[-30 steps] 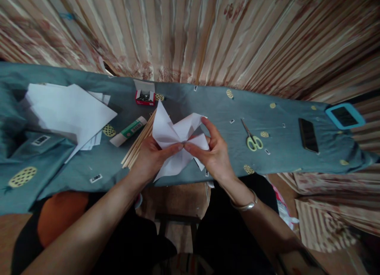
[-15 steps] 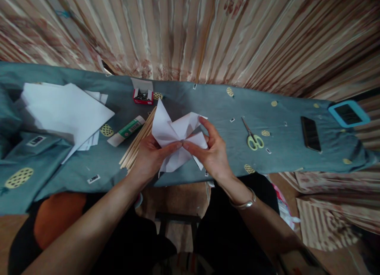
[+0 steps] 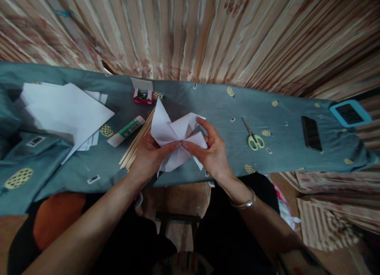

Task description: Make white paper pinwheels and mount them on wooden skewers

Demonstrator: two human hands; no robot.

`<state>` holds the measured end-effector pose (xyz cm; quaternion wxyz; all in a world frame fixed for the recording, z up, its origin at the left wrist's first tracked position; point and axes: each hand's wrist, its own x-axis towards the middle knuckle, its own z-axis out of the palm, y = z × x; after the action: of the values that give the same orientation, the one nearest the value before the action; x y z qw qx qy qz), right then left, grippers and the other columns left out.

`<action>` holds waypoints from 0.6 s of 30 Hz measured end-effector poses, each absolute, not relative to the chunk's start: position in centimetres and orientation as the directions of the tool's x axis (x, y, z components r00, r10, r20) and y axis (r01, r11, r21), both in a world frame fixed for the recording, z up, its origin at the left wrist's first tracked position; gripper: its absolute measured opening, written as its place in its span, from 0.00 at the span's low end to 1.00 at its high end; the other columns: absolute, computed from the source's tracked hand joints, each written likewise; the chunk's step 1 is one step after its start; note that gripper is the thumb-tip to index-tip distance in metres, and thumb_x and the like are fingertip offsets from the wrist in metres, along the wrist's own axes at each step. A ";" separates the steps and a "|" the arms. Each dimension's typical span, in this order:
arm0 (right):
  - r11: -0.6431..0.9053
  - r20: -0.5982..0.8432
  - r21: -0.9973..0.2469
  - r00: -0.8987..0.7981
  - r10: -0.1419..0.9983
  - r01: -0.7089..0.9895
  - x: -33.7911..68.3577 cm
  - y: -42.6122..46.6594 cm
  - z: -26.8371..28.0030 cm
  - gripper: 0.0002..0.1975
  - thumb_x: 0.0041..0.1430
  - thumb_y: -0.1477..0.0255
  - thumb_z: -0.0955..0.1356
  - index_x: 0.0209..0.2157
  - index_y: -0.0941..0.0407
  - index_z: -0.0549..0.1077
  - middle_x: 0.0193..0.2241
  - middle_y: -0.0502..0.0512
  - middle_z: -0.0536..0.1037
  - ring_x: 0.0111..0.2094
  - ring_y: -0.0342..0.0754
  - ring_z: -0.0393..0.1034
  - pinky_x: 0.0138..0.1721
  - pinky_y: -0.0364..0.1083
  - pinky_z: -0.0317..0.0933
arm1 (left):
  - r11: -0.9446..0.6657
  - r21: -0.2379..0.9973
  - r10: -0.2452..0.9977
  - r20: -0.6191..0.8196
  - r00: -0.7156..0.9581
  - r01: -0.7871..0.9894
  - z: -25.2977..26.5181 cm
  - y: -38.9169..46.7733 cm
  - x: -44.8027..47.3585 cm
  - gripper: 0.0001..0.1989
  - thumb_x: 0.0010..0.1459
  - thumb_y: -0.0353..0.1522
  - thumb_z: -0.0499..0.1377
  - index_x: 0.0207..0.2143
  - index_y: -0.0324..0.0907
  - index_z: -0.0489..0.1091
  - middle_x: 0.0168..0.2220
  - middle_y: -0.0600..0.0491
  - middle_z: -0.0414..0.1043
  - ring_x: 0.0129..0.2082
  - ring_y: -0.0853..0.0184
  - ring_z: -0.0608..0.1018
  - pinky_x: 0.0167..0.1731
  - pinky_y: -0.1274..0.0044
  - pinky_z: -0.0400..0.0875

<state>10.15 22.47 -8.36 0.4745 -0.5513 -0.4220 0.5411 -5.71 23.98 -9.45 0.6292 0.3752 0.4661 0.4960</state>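
A white paper pinwheel [image 3: 181, 126] with folded blades is held over the front of the table between both hands. My left hand [image 3: 151, 152] grips its left side, thumb pressed near the centre and fingers hidden behind the paper. From the right, my right hand [image 3: 210, 148] closes on it, its thumb meeting the left one at the middle and its index finger along the upper right blade. Whatever lies under the thumb tips is too small to make out. Wooden sticks [image 3: 136, 142] lie just beside my left hand, partly covered by it.
Left of the sticks lies a glue stick [image 3: 126, 131], with white paper sheets [image 3: 65, 112] farther left. A small red box [image 3: 143, 96] holding metal pins stands behind. Scissors [image 3: 253, 138], a phone [image 3: 311, 133] and a blue-framed device [image 3: 350, 113] are on the right of the cloth-covered table [image 3: 213, 105].
Both hands keep the same hold on the pinwheel, which has shifted very slightly left. Nothing else on the table has visibly moved.
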 end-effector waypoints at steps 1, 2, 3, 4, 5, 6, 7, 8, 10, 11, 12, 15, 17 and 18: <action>-0.196 -0.199 -0.979 0.059 0.978 -0.055 10.1 22.5 -8.3 0.43 0.44 0.61 0.79 0.60 0.46 0.62 0.32 0.48 0.80 0.31 0.52 0.76 0.35 0.54 0.74 | 0.228 0.935 0.974 -0.216 0.074 -0.270 -9.5 24.0 -5.7 0.22 0.38 0.35 0.75 0.38 0.39 0.79 0.38 0.48 0.83 0.37 0.57 0.83 0.38 0.70 0.79; -0.199 -0.203 -0.978 0.061 0.977 -0.059 10.1 22.5 -8.3 0.43 0.43 0.61 0.79 0.60 0.46 0.62 0.32 0.48 0.80 0.31 0.52 0.76 0.35 0.54 0.74 | 0.228 0.936 0.974 -0.215 0.075 -0.269 -9.5 24.0 -5.8 0.22 0.38 0.35 0.75 0.38 0.39 0.79 0.38 0.48 0.83 0.37 0.57 0.83 0.38 0.70 0.79; -0.202 -0.206 -0.977 0.062 0.977 -0.060 10.1 22.5 -8.3 0.43 0.43 0.61 0.79 0.60 0.47 0.62 0.31 0.47 0.80 0.30 0.52 0.76 0.34 0.54 0.74 | 0.226 0.936 0.974 -0.213 0.079 -0.271 -9.6 24.0 -5.8 0.21 0.39 0.35 0.75 0.38 0.39 0.79 0.38 0.48 0.83 0.37 0.57 0.83 0.38 0.70 0.79; -0.203 -0.207 -0.977 0.063 0.976 -0.059 10.1 22.5 -8.3 0.43 0.43 0.61 0.79 0.60 0.47 0.62 0.31 0.47 0.80 0.30 0.52 0.76 0.34 0.54 0.74 | 0.224 0.935 0.974 -0.209 0.083 -0.277 -9.6 24.0 -5.8 0.21 0.39 0.35 0.75 0.38 0.40 0.79 0.38 0.48 0.83 0.36 0.58 0.83 0.38 0.71 0.79; -0.203 -0.207 -0.978 0.063 0.976 -0.056 10.1 22.5 -8.3 0.43 0.43 0.62 0.79 0.60 0.47 0.62 0.30 0.47 0.80 0.30 0.52 0.76 0.34 0.54 0.74 | 0.223 0.933 0.975 -0.206 0.088 -0.284 -9.7 24.1 -5.8 0.20 0.39 0.34 0.75 0.37 0.40 0.79 0.38 0.49 0.83 0.36 0.59 0.83 0.39 0.71 0.79; -0.201 -0.204 -0.978 0.064 0.977 -0.051 10.2 22.5 -8.3 0.42 0.44 0.61 0.79 0.60 0.47 0.63 0.30 0.47 0.80 0.30 0.52 0.76 0.34 0.54 0.74 | 0.224 0.931 0.974 -0.206 0.092 -0.290 -9.7 24.1 -5.9 0.20 0.39 0.34 0.75 0.37 0.40 0.79 0.38 0.49 0.83 0.36 0.59 0.83 0.39 0.71 0.79; -0.199 -0.202 -0.979 0.062 0.977 -0.046 10.2 22.5 -8.3 0.42 0.44 0.61 0.79 0.60 0.47 0.63 0.31 0.47 0.80 0.30 0.52 0.76 0.34 0.55 0.74 | 0.227 0.929 0.974 -0.208 0.095 -0.293 -9.7 24.1 -5.9 0.19 0.39 0.33 0.75 0.37 0.41 0.79 0.38 0.49 0.83 0.35 0.60 0.83 0.39 0.72 0.79; -0.198 -0.201 -0.979 0.061 0.978 -0.044 10.2 22.5 -8.3 0.42 0.44 0.62 0.79 0.60 0.46 0.63 0.31 0.47 0.80 0.31 0.53 0.76 0.34 0.55 0.74 | 0.229 0.928 0.973 -0.210 0.094 -0.295 -9.6 24.1 -5.8 0.19 0.39 0.33 0.75 0.37 0.41 0.79 0.38 0.49 0.83 0.35 0.60 0.83 0.39 0.71 0.79; -0.205 -0.207 -0.978 0.059 0.977 -0.045 10.2 22.5 -8.3 0.42 0.44 0.62 0.79 0.59 0.46 0.63 0.31 0.47 0.80 0.31 0.53 0.77 0.35 0.56 0.75 | 0.232 0.925 0.972 -0.215 0.092 -0.299 -9.5 24.0 -5.8 0.20 0.38 0.33 0.76 0.36 0.40 0.79 0.37 0.49 0.83 0.35 0.59 0.83 0.39 0.71 0.79; -0.209 -0.212 -0.977 0.059 0.976 -0.046 10.2 22.5 -8.2 0.41 0.44 0.62 0.79 0.59 0.46 0.63 0.30 0.47 0.80 0.31 0.53 0.77 0.35 0.56 0.76 | 0.235 0.924 0.972 -0.218 0.090 -0.301 -9.5 24.0 -5.8 0.20 0.38 0.34 0.76 0.36 0.40 0.79 0.37 0.49 0.83 0.35 0.59 0.83 0.39 0.70 0.79; -0.213 -0.215 -0.976 0.059 0.975 -0.046 10.2 22.4 -8.2 0.41 0.44 0.63 0.79 0.59 0.46 0.64 0.30 0.47 0.80 0.31 0.53 0.77 0.35 0.56 0.76 | 0.239 0.923 0.971 -0.222 0.089 -0.302 -9.4 24.0 -5.7 0.20 0.38 0.34 0.76 0.37 0.40 0.79 0.36 0.49 0.83 0.35 0.59 0.83 0.38 0.70 0.79; -0.215 -0.217 -0.976 0.059 0.974 -0.042 10.2 22.4 -8.2 0.40 0.44 0.62 0.79 0.59 0.47 0.64 0.30 0.47 0.80 0.31 0.53 0.77 0.35 0.55 0.76 | 0.253 0.921 0.967 -0.236 0.091 -0.296 -9.4 24.1 -5.7 0.20 0.38 0.34 0.76 0.36 0.39 0.79 0.35 0.49 0.83 0.34 0.60 0.83 0.38 0.71 0.79; -0.212 -0.214 -0.976 0.060 0.975 -0.041 10.2 22.5 -8.2 0.40 0.44 0.62 0.79 0.58 0.49 0.64 0.30 0.47 0.80 0.30 0.52 0.77 0.34 0.54 0.76 | 0.252 0.923 0.968 -0.236 0.091 -0.292 -9.5 24.1 -5.6 0.19 0.38 0.33 0.76 0.35 0.39 0.79 0.35 0.50 0.83 0.33 0.61 0.82 0.37 0.72 0.78; -0.210 -0.212 -0.977 0.062 0.975 -0.039 10.2 22.5 -8.2 0.40 0.44 0.62 0.79 0.58 0.49 0.64 0.30 0.47 0.80 0.30 0.51 0.77 0.34 0.53 0.76 | 0.249 0.923 0.968 -0.232 0.091 -0.294 -9.5 24.1 -5.6 0.19 0.38 0.33 0.75 0.35 0.39 0.79 0.35 0.50 0.83 0.32 0.61 0.82 0.36 0.72 0.78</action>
<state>10.19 22.47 -8.25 0.4681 -0.5583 -0.4192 0.5418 -5.63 24.13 -9.54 0.6418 0.3657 0.4610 0.4917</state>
